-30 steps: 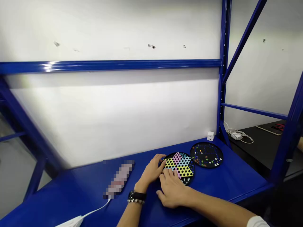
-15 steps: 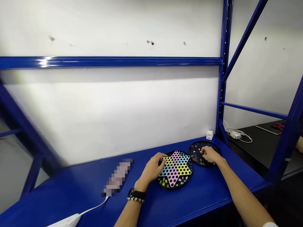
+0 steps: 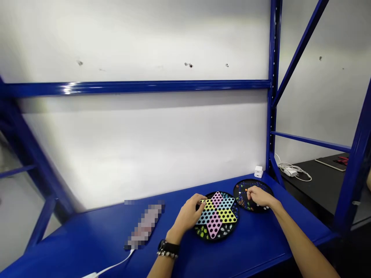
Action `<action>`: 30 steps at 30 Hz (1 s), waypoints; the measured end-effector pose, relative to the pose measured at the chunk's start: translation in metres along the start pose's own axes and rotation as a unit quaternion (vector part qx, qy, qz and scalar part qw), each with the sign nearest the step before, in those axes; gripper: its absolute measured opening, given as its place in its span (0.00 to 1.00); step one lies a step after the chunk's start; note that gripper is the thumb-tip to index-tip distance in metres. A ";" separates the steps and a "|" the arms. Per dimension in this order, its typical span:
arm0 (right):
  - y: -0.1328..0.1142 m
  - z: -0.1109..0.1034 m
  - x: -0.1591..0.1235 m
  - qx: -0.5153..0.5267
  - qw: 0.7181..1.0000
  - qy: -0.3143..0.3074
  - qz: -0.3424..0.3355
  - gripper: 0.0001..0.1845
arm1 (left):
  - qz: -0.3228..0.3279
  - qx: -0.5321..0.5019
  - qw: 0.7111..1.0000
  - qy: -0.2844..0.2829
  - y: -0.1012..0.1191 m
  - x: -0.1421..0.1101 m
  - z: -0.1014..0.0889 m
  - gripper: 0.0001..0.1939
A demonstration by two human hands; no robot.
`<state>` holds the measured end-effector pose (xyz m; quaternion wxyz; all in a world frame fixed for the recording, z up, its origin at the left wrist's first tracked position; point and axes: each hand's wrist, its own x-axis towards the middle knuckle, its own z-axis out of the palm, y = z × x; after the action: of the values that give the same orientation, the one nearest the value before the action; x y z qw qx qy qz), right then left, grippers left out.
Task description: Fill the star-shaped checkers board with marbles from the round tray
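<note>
I am inspecting a white wall (image 3: 145, 146) crossed by a blue steel shelf frame (image 3: 272, 96), with a blue shelf top (image 3: 255, 247) running across the lower part of the view. On that shelf top, right of centre at the bottom of the frame, lies a star-shaped checkers board (image 3: 217, 216) in yellow, pink and blue, set over a round black base (image 3: 216, 231) with coloured pieces in its gaps. Just to the right, toward the wall, sits a round black tray (image 3: 255, 189) scattered with small coloured pieces.

My left hand (image 3: 188, 218) rests at the board's left side, its fingers (image 3: 201, 201) curved over the edge and unclenched; I cannot tell whether they grip it. My right hand (image 3: 261, 197) is over the tray, its fingertips (image 3: 248, 196) lowered among the pieces; I cannot tell whether they hold one.

A pixelated object (image 3: 145, 224) lies left of the board, obscured.
</note>
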<state>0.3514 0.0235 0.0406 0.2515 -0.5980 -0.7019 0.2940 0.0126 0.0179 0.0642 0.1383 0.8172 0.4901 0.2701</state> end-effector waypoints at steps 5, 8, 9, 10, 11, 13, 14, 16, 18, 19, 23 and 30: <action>-0.010 0.004 -0.009 -0.120 0.992 -0.039 0.032 0.02 | 0.003 0.004 1.000 0.005 0.001 0.000 -0.001 0.16; -0.015 0.005 -0.014 -0.157 0.985 -0.063 0.039 0.05 | -0.003 0.003 1.000 0.000 0.000 0.001 0.000 0.16; -0.017 0.004 -0.015 -0.172 0.982 -0.063 0.043 0.04 | -0.005 0.002 1.000 -0.002 -0.001 0.001 0.000 0.17; -0.019 0.004 -0.017 -0.188 0.979 -0.064 0.050 0.03 | -0.007 0.001 1.000 -0.003 -0.001 0.001 0.000 0.17; -0.020 0.004 -0.018 -0.204 0.975 -0.068 0.057 0.03 | -0.009 0.000 1.000 -0.004 -0.001 0.001 0.000 0.17; -0.023 0.003 -0.020 -0.232 0.967 -0.081 0.069 0.06 | -0.012 -0.001 1.000 -0.005 -0.002 0.001 0.000 0.17; -0.024 0.002 -0.020 -0.242 0.964 -0.086 0.072 0.07 | -0.013 0.000 1.000 -0.005 -0.001 0.001 0.000 0.17; -0.025 0.002 -0.022 -0.252 0.961 -0.089 0.073 0.08 | -0.014 0.004 1.000 -0.005 -0.001 0.001 0.000 0.17; -0.026 0.002 -0.022 -0.251 0.962 -0.081 0.076 0.07 | -0.010 0.004 1.000 -0.004 0.000 0.000 0.000 0.17; -0.026 0.002 -0.022 -0.250 0.962 -0.078 0.077 0.07 | -0.008 0.003 1.000 -0.003 0.000 0.000 0.000 0.17; -0.020 0.001 -0.020 -0.232 0.967 -0.073 0.072 0.02 | -0.011 0.003 1.000 -0.004 0.002 -0.001 0.000 0.17; -0.009 -0.021 -0.010 0.202 0.978 -0.056 -0.013 0.08 | -0.005 0.012 1.000 -0.001 0.001 0.001 0.001 0.17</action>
<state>0.3619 0.0154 0.0618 0.3311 -0.5083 -0.6490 0.4592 0.0142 0.0180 0.0645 0.1301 0.8165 0.4975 0.2624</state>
